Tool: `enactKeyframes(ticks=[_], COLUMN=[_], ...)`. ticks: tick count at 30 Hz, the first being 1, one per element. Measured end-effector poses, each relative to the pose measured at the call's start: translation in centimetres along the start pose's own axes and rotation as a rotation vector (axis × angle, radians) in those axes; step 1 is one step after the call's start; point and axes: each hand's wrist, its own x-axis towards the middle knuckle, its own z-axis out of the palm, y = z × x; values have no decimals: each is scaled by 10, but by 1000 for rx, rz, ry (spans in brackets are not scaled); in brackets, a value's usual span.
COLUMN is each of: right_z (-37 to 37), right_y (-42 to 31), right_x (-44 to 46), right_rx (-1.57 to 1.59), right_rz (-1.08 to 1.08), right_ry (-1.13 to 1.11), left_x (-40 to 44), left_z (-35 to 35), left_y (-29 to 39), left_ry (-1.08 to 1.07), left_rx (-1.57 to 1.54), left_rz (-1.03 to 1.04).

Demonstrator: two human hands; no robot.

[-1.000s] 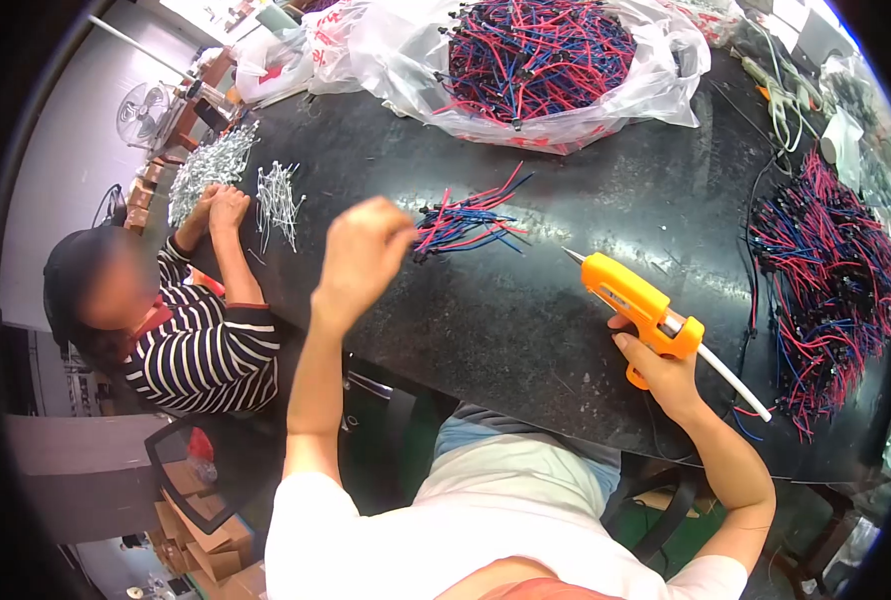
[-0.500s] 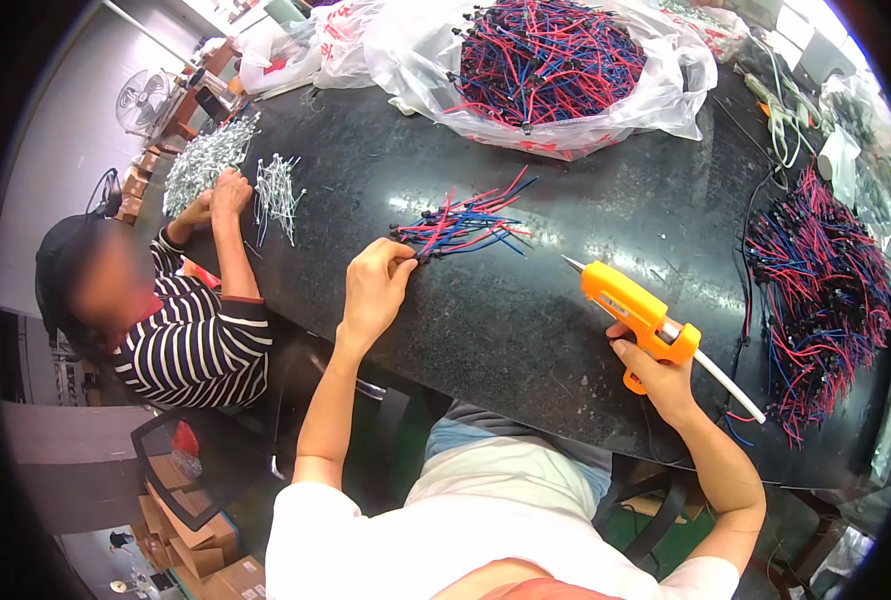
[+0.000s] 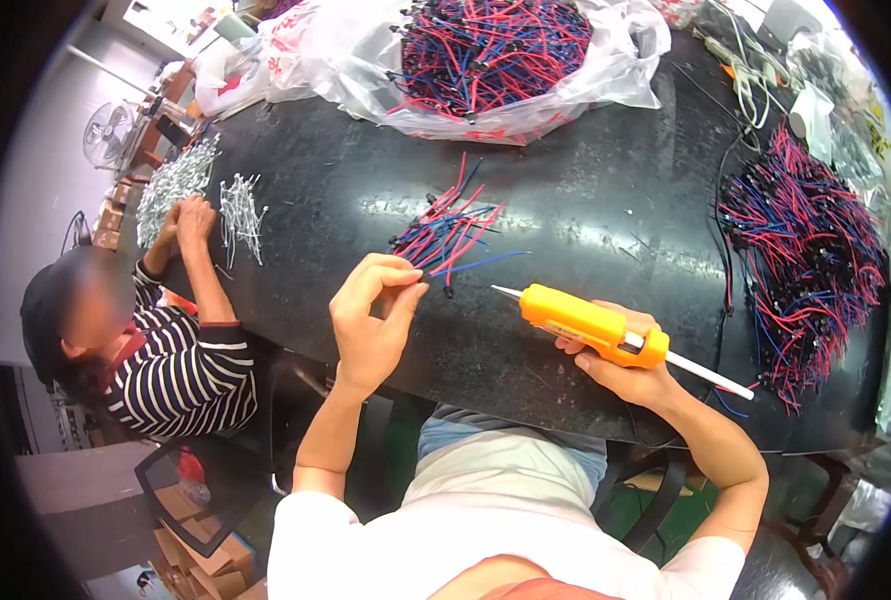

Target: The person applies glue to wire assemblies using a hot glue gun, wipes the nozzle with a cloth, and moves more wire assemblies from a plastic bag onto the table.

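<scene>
My left hand (image 3: pixel 374 318) is closed in a pinch at the near edge of a small pile of red and blue wires (image 3: pixel 456 225) with black ends. A blue-and-red wire (image 3: pixel 481 262) runs rightward from its fingertips, though the exact grip is partly hidden. My right hand (image 3: pixel 631 365) is wrapped round an orange glue gun (image 3: pixel 576 315), held above the black table (image 3: pixel 556 215). The gun's nozzle points left toward the wire, apart from it, and a white glue stick (image 3: pixel 711 376) sticks out of its back.
A plastic bag (image 3: pixel 366 95) full of red-blue wires stands at the back. Another wire heap (image 3: pixel 806 260) lies at the right, beside a black cable (image 3: pixel 723 220). At the left, a co-worker in a striped top (image 3: pixel 181 365) handles white pieces (image 3: pixel 181 185) near a smaller white bundle (image 3: pixel 241 220).
The glue gun has swung to a flatter angle and moved left, its nozzle closer to my left hand. A wire now extends from my left fingertips. The camera view has shifted slightly.
</scene>
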Motion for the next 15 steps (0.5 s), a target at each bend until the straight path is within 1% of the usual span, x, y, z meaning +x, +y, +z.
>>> enactKeyframes(ticks=[3,7,10,15], right_z=[-2,-1,-1,0], right_y=[-1,3,3,-2], right_x=[4,2,2,4], right_rx=[-116,-190,-211,-263], right_rz=[-110,-132,-136,-115], right_ry=[-51,-1,30,40], left_x=[-7,-9,-11,-11], left_z=[14,33,31,34], left_y=[-10,-12,-11,-9], left_ry=[-87,-26,-104,-102], left_rx=[-188,-254,-235,-228], left_rz=[-89,-25,17,72])
